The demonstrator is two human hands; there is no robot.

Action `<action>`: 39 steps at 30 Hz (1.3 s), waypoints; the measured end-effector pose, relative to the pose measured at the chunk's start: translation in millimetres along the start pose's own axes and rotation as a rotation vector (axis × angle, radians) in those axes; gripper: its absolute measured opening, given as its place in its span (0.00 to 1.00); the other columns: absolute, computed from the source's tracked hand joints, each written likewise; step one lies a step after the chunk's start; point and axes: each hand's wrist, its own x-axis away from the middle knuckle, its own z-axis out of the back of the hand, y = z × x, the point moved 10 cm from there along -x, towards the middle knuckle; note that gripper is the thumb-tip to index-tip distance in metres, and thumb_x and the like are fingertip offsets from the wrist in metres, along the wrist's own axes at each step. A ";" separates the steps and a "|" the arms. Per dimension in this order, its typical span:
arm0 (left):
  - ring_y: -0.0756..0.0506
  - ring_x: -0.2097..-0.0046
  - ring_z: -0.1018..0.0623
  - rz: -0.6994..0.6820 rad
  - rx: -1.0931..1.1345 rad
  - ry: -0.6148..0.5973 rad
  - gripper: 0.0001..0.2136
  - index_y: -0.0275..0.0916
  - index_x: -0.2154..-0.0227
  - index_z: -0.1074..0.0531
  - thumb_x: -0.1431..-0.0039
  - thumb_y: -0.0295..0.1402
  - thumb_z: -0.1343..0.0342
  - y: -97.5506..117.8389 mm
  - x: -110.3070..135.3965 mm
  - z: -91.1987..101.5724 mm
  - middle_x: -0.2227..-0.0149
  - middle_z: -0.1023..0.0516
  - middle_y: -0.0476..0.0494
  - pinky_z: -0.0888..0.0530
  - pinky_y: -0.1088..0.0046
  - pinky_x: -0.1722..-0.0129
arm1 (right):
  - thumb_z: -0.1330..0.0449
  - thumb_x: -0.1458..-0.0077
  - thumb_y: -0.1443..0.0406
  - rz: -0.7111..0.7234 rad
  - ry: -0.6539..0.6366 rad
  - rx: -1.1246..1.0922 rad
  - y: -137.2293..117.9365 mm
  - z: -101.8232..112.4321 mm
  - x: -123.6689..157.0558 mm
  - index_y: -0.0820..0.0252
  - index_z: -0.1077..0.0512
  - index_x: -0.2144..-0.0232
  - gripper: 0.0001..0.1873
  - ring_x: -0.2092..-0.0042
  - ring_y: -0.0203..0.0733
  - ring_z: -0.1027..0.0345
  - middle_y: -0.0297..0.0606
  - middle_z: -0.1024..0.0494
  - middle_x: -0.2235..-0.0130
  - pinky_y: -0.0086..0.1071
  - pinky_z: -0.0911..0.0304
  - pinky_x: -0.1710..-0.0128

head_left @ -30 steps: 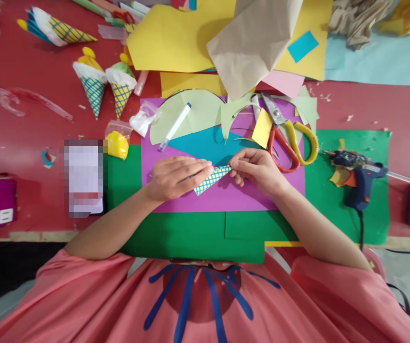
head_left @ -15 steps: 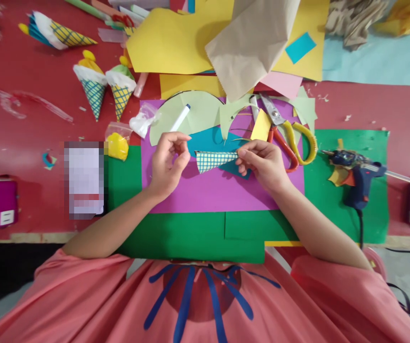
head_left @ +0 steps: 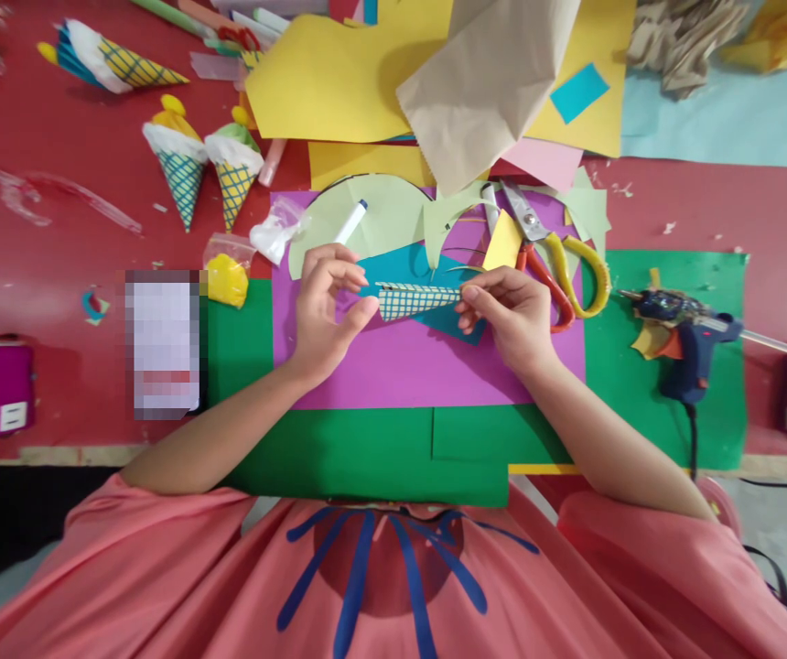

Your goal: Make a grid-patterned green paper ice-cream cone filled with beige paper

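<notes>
My right hand [head_left: 507,316] pinches the pointed end of a small paper cone [head_left: 411,302], pale with a blue-green grid. The cone lies sideways in the air, its wide end towards my left hand [head_left: 331,311]. That hand is held open just left of the cone, thumb and fingers apart, not seen to grip anything. Beneath the cone are a blue paper piece [head_left: 393,261] and a purple sheet [head_left: 421,375]. A light green paper shape [head_left: 372,206] with a white marker [head_left: 350,222] on it lies beyond my left hand.
Scissors [head_left: 537,243] with red and yellow handles lie beyond my right hand. A glue gun [head_left: 695,348] rests at right on a green sheet [head_left: 366,458]. Several finished paper cones [head_left: 180,183] and a bag of yellow clay [head_left: 227,279] are at left. Brown paper [head_left: 490,101] lies at the back.
My left thumb and fingers have spread wider beside the cone's wide end. The cone has turned slightly in my right hand, with its wide end raised a little.
</notes>
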 end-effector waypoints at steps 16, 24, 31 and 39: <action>0.52 0.58 0.19 0.110 0.099 -0.193 0.11 0.44 0.59 0.25 0.45 0.32 0.36 -2.1 7.9 -22.6 0.60 0.19 0.51 0.22 0.79 0.57 | 0.34 0.49 0.60 0.082 -0.006 0.108 -8.7 -4.7 6.4 0.58 0.27 0.72 0.09 0.79 0.30 0.30 0.29 0.23 0.77 0.25 0.31 0.79; 0.50 0.57 0.19 0.251 0.151 -0.189 0.11 0.42 0.60 0.24 0.47 0.33 0.35 -15.5 11.3 -25.4 0.59 0.18 0.48 0.21 0.79 0.59 | 0.32 0.50 0.58 0.047 -0.013 0.065 -5.4 -4.9 4.6 0.59 0.28 0.72 0.11 0.79 0.30 0.30 0.29 0.23 0.77 0.24 0.31 0.79; 0.52 0.62 0.19 0.283 0.169 -0.171 0.12 0.41 0.60 0.24 0.47 0.35 0.35 -21.0 10.5 -24.4 0.60 0.18 0.48 0.22 0.81 0.65 | 0.35 0.48 0.54 -0.005 -0.022 0.086 -1.7 -0.8 -0.6 0.59 0.26 0.67 0.14 0.80 0.30 0.30 0.29 0.23 0.76 0.24 0.32 0.80; 0.50 0.58 0.19 0.320 0.166 -0.196 0.14 0.41 0.59 0.25 0.47 0.37 0.35 -26.2 13.1 -27.1 0.58 0.19 0.46 0.21 0.77 0.60 | 0.38 0.45 0.64 0.118 0.301 0.595 -82.1 64.9 55.6 0.59 0.22 0.68 0.05 0.74 0.35 0.29 0.36 0.22 0.73 0.33 0.32 0.70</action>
